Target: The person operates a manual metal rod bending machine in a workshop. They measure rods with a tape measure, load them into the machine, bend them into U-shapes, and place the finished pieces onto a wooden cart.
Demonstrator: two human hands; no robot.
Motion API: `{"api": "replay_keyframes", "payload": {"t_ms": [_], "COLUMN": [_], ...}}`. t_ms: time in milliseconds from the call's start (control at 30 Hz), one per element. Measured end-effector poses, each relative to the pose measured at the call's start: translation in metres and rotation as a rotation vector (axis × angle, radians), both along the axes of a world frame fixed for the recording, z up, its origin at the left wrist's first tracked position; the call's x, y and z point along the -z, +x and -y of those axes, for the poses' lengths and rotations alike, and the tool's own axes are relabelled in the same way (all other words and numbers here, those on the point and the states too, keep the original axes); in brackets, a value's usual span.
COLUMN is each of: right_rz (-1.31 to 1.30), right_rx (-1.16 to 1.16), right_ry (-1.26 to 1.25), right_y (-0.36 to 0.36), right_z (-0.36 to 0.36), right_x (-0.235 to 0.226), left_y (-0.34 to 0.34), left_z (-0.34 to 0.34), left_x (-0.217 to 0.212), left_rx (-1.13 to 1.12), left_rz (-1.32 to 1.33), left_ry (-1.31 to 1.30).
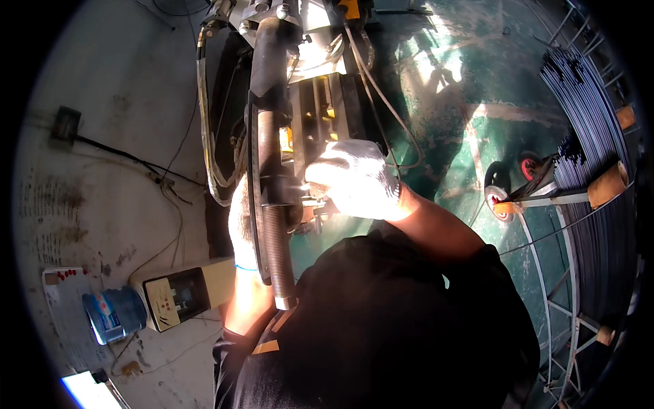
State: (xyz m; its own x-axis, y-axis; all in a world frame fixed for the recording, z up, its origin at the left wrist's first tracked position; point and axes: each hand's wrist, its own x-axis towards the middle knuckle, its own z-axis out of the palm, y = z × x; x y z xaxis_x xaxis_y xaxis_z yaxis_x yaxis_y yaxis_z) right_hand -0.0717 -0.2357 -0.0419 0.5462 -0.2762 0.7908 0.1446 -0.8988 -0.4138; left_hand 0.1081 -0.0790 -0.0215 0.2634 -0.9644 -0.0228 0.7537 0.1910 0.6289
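Observation:
A thick threaded rod (275, 238) runs down the middle toward my body, carrying a dark collar (279, 191). Beside it lies a long dark bar (255, 184). My left hand (240, 221), in a soiled white glove, reaches behind the rod from the left; what look like its fingertips show on the rod's right side, closed round it. Most of that hand is hidden. Bright sun washes out my right hand (355, 178), also gloved. Its fingers are curled together at a small metal piece on the collar's right side, too glaring to make out.
Ahead stands the machine, with a dark cylinder (271, 61) and hoses (203, 123). A wall on the left bears a beige box (174, 296), near a blue water bottle (114, 315). Long dark rods (594, 129) lie on a metal rack (569, 273) at right, over green floor.

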Motion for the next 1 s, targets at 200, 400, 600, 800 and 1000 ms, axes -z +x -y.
{"api": "replay_keyframes", "payload": {"t_ms": [200, 400, 600, 800, 1000], "right_rz": [0.122, -0.013, 0.001, 0.070, -0.124], "right_rx": [-0.067, -0.081, -0.111, -0.099, 0.027], "right_ry": [0.029, 0.075, 0.117, 0.128, -0.179], "right_y": [0.001, -0.007, -0.008, -0.006, 0.001], "right_z": [0.009, 0.005, 0.005, -0.002, -0.004], "right_x": [-0.001, -0.002, -0.007, -0.007, -0.017], "left_y": [0.002, 0.002, 0.000, 0.002, 0.004], "left_z": [0.001, -0.003, 0.000, 0.006, 0.002], "left_x": [0.006, 0.005, 0.002, 0.003, 0.003], "left_rx": [0.032, 0.065, 0.083, 0.154, 0.093], "left_rz": [-0.115, -0.162, -0.229, -0.273, -0.246], "left_ry": [-0.004, -0.003, 0.007, -0.021, 0.022]}}
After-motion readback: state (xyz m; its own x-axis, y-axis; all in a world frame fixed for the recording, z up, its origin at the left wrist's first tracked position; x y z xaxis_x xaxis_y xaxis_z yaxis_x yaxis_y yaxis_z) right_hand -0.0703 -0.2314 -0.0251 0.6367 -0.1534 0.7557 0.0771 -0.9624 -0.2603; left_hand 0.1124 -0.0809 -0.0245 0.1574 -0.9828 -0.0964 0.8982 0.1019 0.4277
